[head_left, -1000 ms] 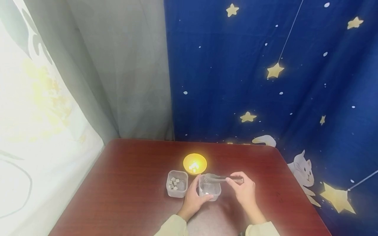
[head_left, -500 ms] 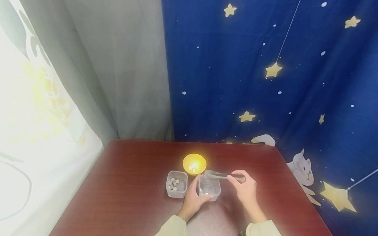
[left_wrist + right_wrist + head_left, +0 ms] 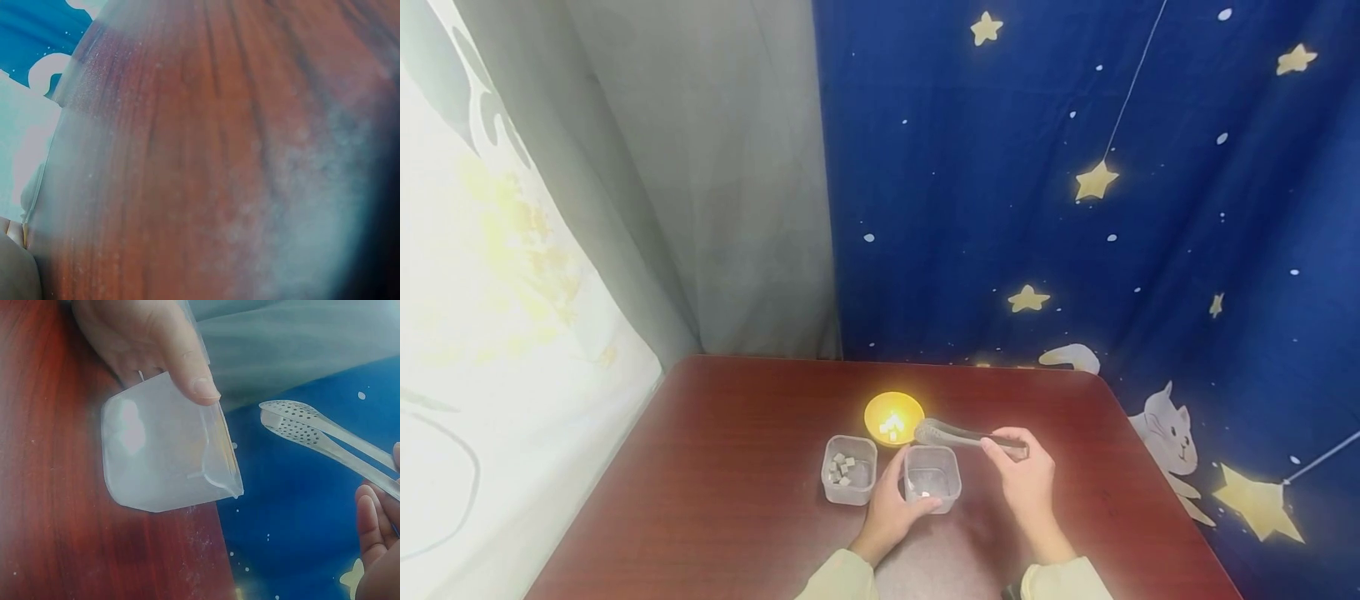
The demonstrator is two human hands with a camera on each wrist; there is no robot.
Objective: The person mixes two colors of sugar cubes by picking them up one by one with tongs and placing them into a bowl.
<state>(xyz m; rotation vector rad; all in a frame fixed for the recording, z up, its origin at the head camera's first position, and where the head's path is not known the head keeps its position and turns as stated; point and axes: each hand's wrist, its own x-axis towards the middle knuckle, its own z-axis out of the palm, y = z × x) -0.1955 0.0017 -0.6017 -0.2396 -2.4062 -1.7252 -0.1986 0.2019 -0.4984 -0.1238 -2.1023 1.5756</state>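
A person in pale sleeves point(image 3: 842, 575) works over the dark red bench point(image 3: 737, 467), both hands busy. The left hand point(image 3: 891, 504) grips a clear square container point(image 3: 936, 482), its thumb along the near side and its other fingers behind the left wall, so that the tub is held between them. I notice a small bright white spot inside, close to that thumb, though I cannot tell whether it is a piece or just glare. The right hand point(image 3: 1026, 475) pinches a pair of metal tongs point(image 3: 958, 435) near the back end, thumb against fingers. The tongs reach leftward beyond the far edge of the held tub, and their perforated heads are raised and apart from it, close by the right rim of a yellow bowl point(image 3: 882, 407); whether they touch the bowl I cannot say. Something small and pale shows between the tips. Several white cubes point(image 3: 892, 423) lie in the bowl, glowing brightly. Left of the left hand stands a second clear container point(image 3: 850, 495), with grayish cubes point(image 3: 844, 468) gathered mostly toward its left side. Behind the bench hang a gray curtain point(image 3: 737, 183) and a blue curtain point(image 3: 955, 208) printed with yellow stars.
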